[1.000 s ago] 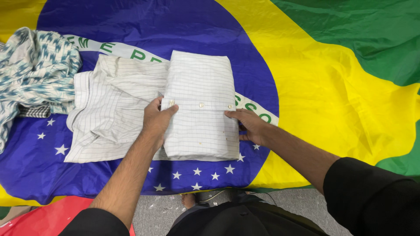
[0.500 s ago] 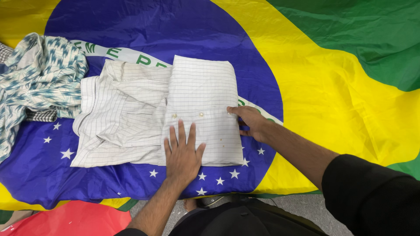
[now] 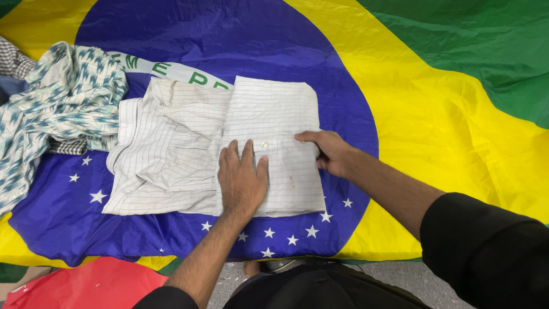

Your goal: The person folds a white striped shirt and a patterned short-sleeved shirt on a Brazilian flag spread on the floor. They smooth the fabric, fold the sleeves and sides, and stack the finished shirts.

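A white shirt with thin grid lines (image 3: 171, 154) lies partly folded on a large flag cloth (image 3: 434, 120) of blue, yellow and green. Its right part forms a neat rectangle with a button placket across it. My left hand (image 3: 242, 178) rests flat, palm down, on the lower left of that folded rectangle, fingers close together. My right hand (image 3: 323, 151) grips the right edge of the fold, thumb on top by the placket. The shirt's collar end spreads loose to the left.
A crumpled teal and white patterned garment (image 3: 57, 109) lies at the left, with a checked cloth (image 3: 14, 60) beneath it. A red sheet (image 3: 86, 283) shows at the bottom left. Grey floor and my dark clothing are below the cloth's near edge.
My left hand slid up from the fold's lower edge onto the rectangle near the placket. The right hand stayed at the right edge. The view shifted slightly.
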